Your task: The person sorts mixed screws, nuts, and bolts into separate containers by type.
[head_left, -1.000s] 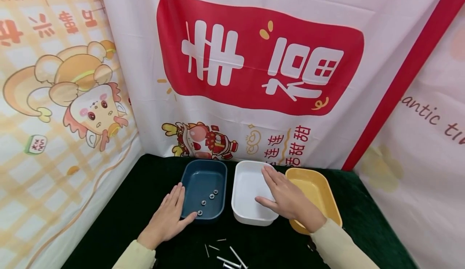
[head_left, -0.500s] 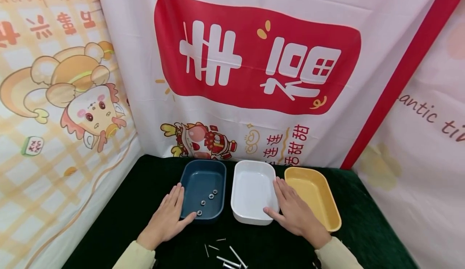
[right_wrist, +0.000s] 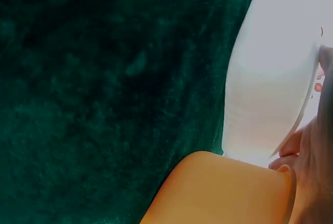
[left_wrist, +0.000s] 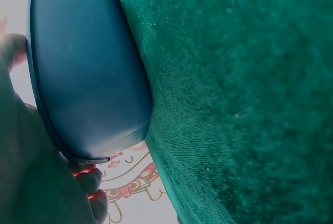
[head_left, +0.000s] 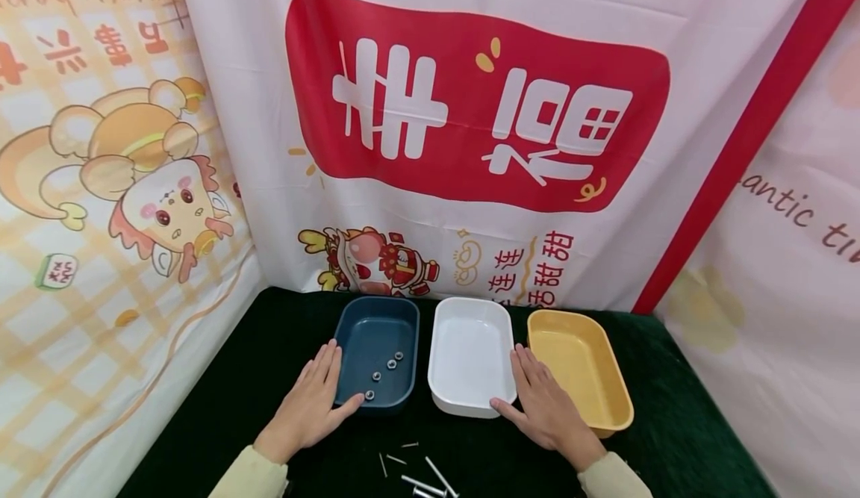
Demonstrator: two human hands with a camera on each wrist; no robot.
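Note:
My left hand (head_left: pixel 307 401) rests with straight fingers along the left rim of a dark blue tray (head_left: pixel 376 322), its thumb at the near corner. Several small metal nuts (head_left: pixel 392 364) lie loose inside that tray. In the left wrist view the blue tray's side wall (left_wrist: pixel 88 67) fills the space beside the fingers. My right hand (head_left: pixel 547 401) lies straight-fingered at the right edge of a white tray (head_left: pixel 470 349), thumb over its near right corner. Nothing shows inside the white tray. The right wrist view has the white wall (right_wrist: pixel 273 73) close to the fingertips.
A yellow tray (head_left: pixel 581 363) stands right of the white one, partly behind my right hand. Several screws and bolts (head_left: pixel 423 483) lie on the dark green cloth (head_left: pixel 349 468) near the front. A printed white curtain (head_left: pixel 269 184) hangs behind the trays.
My right hand has moved from over the white tray, rightward and toward me, to its right edge. My left hand has stayed at the blue tray.

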